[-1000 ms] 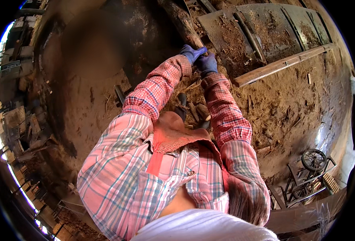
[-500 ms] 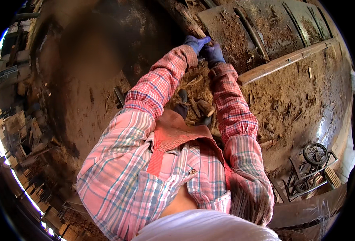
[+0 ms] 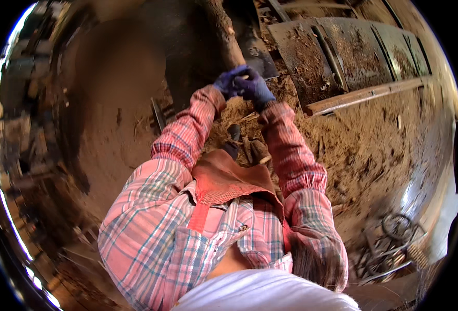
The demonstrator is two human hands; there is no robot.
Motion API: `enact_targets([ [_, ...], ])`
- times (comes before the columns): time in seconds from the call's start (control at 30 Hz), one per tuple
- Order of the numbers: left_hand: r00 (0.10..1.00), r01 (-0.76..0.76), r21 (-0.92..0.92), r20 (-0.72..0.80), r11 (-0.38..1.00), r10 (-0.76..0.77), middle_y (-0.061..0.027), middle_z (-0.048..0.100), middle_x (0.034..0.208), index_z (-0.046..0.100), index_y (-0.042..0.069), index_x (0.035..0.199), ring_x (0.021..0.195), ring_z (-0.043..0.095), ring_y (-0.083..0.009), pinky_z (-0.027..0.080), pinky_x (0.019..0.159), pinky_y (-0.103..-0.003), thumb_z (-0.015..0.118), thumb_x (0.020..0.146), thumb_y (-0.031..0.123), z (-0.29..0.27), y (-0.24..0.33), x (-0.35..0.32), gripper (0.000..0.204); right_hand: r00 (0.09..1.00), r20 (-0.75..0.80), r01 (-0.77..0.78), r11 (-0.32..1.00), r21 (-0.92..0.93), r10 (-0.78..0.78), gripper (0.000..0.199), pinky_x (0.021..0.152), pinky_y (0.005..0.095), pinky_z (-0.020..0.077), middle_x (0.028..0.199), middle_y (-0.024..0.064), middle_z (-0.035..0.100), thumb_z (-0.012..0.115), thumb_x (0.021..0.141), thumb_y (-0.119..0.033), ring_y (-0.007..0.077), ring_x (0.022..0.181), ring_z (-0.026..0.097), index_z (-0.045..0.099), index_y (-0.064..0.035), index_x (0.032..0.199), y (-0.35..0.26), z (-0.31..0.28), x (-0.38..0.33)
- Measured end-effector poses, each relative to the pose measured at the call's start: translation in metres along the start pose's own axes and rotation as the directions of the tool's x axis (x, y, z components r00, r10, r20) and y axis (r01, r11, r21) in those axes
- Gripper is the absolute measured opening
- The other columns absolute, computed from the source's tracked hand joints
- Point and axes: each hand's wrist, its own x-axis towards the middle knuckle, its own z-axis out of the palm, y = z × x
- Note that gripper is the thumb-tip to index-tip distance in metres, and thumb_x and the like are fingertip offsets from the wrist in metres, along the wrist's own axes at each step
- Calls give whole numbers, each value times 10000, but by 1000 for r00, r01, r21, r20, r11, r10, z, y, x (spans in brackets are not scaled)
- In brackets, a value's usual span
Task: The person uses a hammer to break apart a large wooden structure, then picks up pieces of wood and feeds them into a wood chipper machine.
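Observation:
A long, rough log runs from the top edge toward me, its near end at my gloves. My left hand, in a purple-blue work glove, is closed at that end. Beside it and touching it, my right hand, gloved alike, is closed around the same end. The gloves hide the tip of the log. Both arms reach forward in red checked sleeves.
A metal sheet strewn with bark lies at the far right, edged by a wooden beam. Short wood pieces lie by my boots. A wheeled cart stands at the lower right. Stacked lumber lines the left.
Both hands have moved left and a little nearer to me, and the log has swung left with them, away from the metal sheet. The view has shifted slightly.

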Motion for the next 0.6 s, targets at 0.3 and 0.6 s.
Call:
enact_targets([
  [0.3,985,-156,-243,-115,958,131,-76,618,968,548,58,1120,814,597,-195,508,735,-319,631,801,233,-82,-245,-171,373,889,264,-450,820,353,374,411,744,342,493,1033,107,616,524,877,-430,221,840,602,576,-89,1102,109,-31,-11],
  [0.6,462,306,305,-876,902,139,-214,605,926,512,28,1101,867,610,-275,516,640,-387,732,682,206,-148,-381,-369,505,494,862,72,982,-173,115,253,848,340,450,1025,78,591,563,854,-135,224,961,549,550,-56,1094,228,131,-116],
])
